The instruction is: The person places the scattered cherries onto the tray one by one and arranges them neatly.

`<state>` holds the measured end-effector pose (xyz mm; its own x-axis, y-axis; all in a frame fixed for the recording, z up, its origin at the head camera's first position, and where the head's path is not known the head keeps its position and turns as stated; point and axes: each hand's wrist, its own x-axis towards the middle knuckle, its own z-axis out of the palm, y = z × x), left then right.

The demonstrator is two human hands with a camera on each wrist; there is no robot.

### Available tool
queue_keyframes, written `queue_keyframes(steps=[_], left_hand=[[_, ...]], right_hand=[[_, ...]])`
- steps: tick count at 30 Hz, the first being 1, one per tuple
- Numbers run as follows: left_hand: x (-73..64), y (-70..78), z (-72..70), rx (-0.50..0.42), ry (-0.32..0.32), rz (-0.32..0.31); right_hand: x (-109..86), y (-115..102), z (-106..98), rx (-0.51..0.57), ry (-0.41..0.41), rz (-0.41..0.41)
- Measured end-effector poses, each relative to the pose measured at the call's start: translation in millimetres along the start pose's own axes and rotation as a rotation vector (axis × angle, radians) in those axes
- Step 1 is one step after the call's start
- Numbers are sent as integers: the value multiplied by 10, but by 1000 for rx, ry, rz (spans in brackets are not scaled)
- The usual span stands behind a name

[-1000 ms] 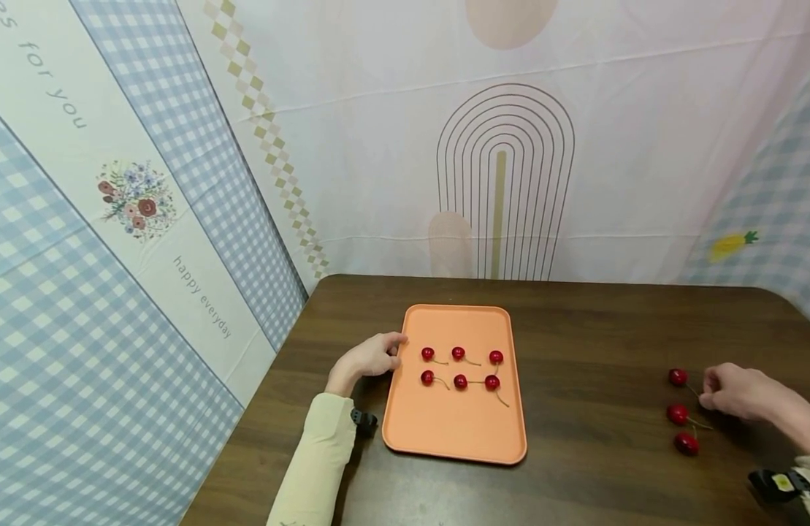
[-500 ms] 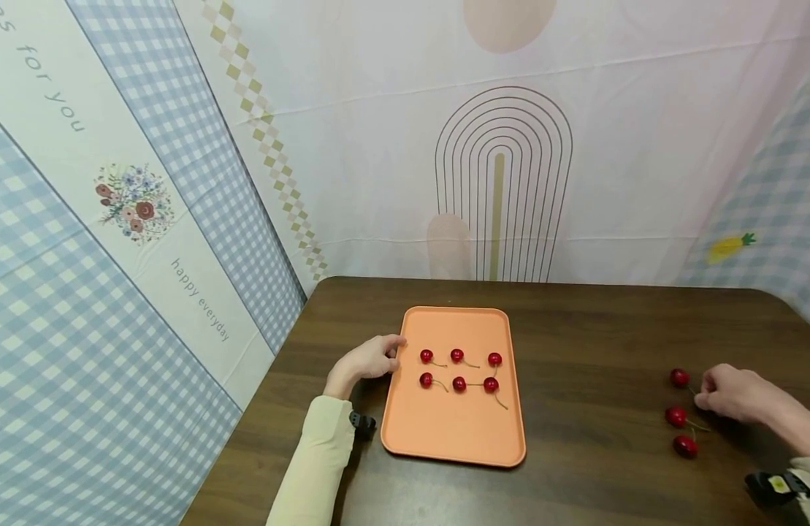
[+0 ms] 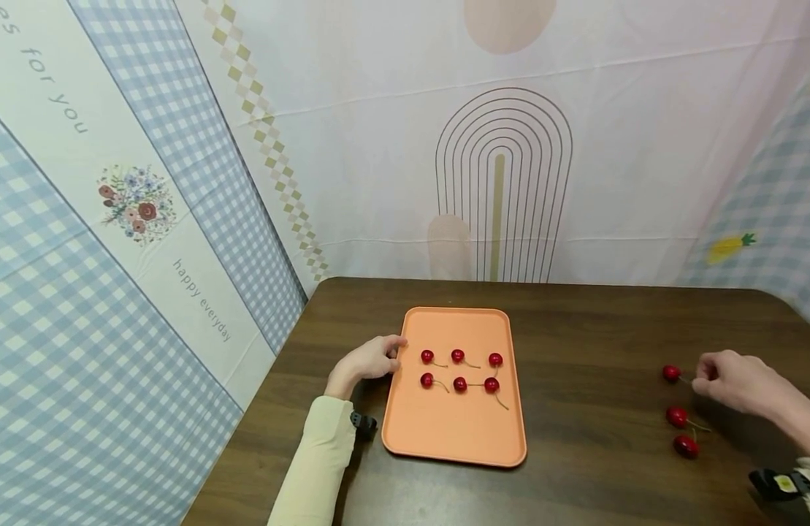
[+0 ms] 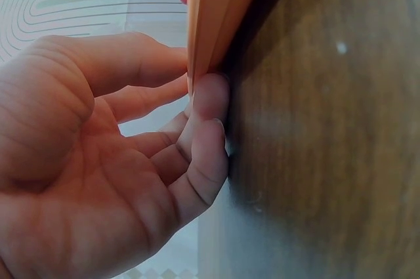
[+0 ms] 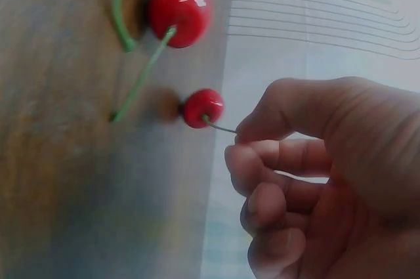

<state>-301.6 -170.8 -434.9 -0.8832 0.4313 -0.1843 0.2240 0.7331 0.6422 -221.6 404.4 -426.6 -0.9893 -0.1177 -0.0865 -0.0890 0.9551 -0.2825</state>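
An orange tray (image 3: 453, 438) lies on the table, bearing several red cherries in two rows, among them a cherry (image 3: 460, 384) in the nearer row. My left hand (image 3: 368, 358) grips the tray's left rim; the left wrist view shows thumb and fingers on either side of that edge. At the right, my right hand (image 3: 740, 383) pinches the green stem of a cherry (image 5: 203, 108) between thumb and forefinger, its other fingers curled. Two more cherries lie on the table nearer to me, one (image 3: 677, 417) above the other (image 3: 685, 446).
The dark wooden table (image 3: 595, 351) stretches between the tray and the right-hand cherries. A printed cloth (image 3: 372, 146) hangs behind its far edge, and a blue checked cloth (image 3: 82, 351) hangs along the left. Each wrist wears a small black device.
My right hand has shifted slightly away from me, and the cherry on its stem has moved a little to the left and away. The left hand and tray have stayed put.
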Motion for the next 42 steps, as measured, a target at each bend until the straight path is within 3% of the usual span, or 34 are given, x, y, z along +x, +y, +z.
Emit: queue_keyframes(steps=[9, 15, 26, 36, 42], left_hand=[[-1, 0, 8, -1, 4, 0], [-9, 10, 6, -12, 3, -9], [-4, 2, 7, -4, 3, -3], [19, -15, 12, 17, -10, 25], [5, -13, 4, 10, -9, 31]], right_hand=[[-22, -290, -141, -40, 66, -50], [-24, -599, -236, -46, 118, -165], [63, -1325, -332, 63, 160, -380], [257, -1930, -176, 108, 45, -536], [364, -2233, -67, 104, -53, -563]])
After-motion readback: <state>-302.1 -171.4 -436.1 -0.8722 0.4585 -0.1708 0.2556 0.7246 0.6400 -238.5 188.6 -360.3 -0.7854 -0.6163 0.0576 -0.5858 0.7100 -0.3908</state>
